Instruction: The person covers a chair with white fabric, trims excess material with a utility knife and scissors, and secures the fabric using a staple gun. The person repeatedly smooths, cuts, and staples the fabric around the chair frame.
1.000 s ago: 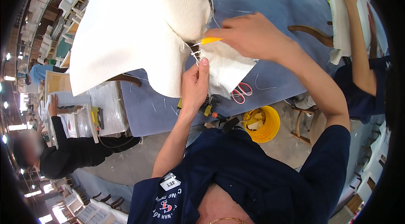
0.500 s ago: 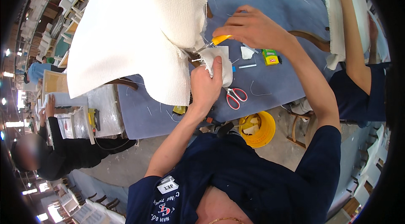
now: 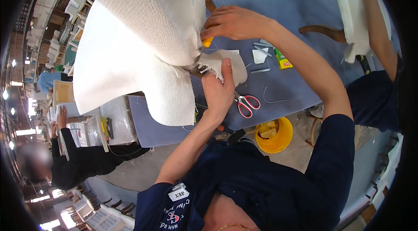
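A chair part covered in cream woven fabric (image 3: 130,35) stands tilted in front of me. My left hand (image 3: 217,89) closes on a frayed fabric flap (image 3: 233,63), thumb on top, beside a strip of bare wood (image 3: 196,72). My right hand (image 3: 237,22) is wrapped round a yellow-handled tool (image 3: 207,42), held against the fabric's right edge. Its metal end is hidden now. Red-and-white handled scissors (image 3: 249,106) lie on the table just right of my left wrist, their blades partly covered.
The blue-grey padded table (image 3: 278,13) carries staple strips (image 3: 260,71), a green-yellow box (image 3: 284,60) and loose threads. A yellow bucket (image 3: 283,137) with scraps stands below its near edge. A co-worker's arm (image 3: 374,26) reaches over another cream piece at right; another person (image 3: 74,152) works at left.
My right hand has moved left with the yellow-handled tool, up against the fabric. The covered chair part has shifted and tilted. My left hand keeps its hold on the flap.
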A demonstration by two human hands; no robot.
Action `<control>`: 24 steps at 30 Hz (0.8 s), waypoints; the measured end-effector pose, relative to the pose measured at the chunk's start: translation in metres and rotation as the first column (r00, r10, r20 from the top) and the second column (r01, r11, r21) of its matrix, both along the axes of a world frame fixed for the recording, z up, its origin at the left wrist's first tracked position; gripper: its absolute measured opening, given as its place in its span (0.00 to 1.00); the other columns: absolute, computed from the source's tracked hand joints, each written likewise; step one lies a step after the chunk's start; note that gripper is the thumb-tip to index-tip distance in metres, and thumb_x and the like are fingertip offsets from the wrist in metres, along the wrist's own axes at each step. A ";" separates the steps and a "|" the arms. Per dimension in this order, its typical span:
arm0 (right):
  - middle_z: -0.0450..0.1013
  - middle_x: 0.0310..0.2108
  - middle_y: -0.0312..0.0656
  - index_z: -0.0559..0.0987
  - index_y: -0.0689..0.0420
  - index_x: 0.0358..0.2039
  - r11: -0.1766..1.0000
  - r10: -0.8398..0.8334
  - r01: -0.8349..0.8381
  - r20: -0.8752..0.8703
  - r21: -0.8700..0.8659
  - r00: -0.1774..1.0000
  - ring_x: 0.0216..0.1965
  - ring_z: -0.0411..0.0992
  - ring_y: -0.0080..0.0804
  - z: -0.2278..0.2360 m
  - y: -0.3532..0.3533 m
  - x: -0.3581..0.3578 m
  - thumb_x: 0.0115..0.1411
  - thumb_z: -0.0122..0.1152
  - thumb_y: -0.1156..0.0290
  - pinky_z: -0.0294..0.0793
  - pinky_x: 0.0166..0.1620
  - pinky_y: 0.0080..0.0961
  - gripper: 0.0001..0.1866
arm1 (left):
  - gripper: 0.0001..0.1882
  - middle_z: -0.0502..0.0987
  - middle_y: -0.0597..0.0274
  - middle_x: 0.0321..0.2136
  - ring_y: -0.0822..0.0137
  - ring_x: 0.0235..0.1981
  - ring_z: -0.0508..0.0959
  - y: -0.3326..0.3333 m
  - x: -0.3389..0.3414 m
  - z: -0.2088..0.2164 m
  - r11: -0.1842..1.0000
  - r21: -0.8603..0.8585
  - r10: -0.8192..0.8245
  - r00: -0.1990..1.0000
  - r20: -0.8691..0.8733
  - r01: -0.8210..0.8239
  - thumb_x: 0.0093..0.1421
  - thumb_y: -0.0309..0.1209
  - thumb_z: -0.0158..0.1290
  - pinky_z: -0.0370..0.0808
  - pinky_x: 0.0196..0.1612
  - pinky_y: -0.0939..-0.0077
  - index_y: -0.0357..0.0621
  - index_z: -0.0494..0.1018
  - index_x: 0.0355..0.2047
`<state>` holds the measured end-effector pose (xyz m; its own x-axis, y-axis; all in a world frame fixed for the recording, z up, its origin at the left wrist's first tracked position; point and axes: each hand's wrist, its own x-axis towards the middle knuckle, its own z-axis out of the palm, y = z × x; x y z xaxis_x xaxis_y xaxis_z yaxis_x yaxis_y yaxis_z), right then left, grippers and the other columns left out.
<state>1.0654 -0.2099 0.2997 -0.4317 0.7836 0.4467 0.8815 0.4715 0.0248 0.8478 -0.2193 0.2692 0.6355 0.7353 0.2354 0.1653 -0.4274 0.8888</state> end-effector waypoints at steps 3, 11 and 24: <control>0.76 0.43 0.35 0.77 0.41 0.53 0.999 0.050 -0.050 -0.034 -0.008 0.998 0.47 0.74 0.37 0.000 0.010 0.001 0.57 0.53 0.79 0.70 0.56 0.35 0.24 | 0.19 0.78 0.47 0.20 0.43 0.21 0.77 0.003 0.001 -0.023 0.997 0.072 0.010 0.997 0.072 -0.015 0.71 0.34 0.48 0.71 0.29 0.57 0.29 0.76 0.28; 0.75 0.43 0.37 0.79 0.46 0.48 0.993 0.077 -0.082 0.067 0.082 0.995 0.48 0.74 0.37 0.004 0.010 -0.002 0.59 0.57 0.71 0.70 0.57 0.38 0.16 | 0.23 0.80 0.46 0.26 0.47 0.29 0.81 -0.001 0.006 -0.044 0.985 0.086 -0.134 0.973 -0.186 0.152 0.72 0.41 0.46 0.74 0.34 0.57 0.33 0.77 0.30; 0.78 0.40 0.39 0.77 0.57 0.53 0.724 -0.684 0.066 -0.701 -0.687 0.201 0.40 0.75 0.30 -0.112 -0.200 -0.035 0.58 0.67 0.75 0.74 0.47 0.30 0.21 | 0.15 0.80 0.42 0.31 0.42 0.33 0.80 -0.050 -0.016 -0.079 0.763 -0.184 -0.636 0.669 -0.384 0.620 0.65 0.38 0.53 0.75 0.36 0.53 0.37 0.78 0.38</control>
<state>1.0306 -0.4094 0.1878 0.4017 0.9033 -0.1504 0.2330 -0.2596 -0.9372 0.8321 -0.2694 0.1905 0.9775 0.1299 -0.1661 0.2101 -0.5331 0.8196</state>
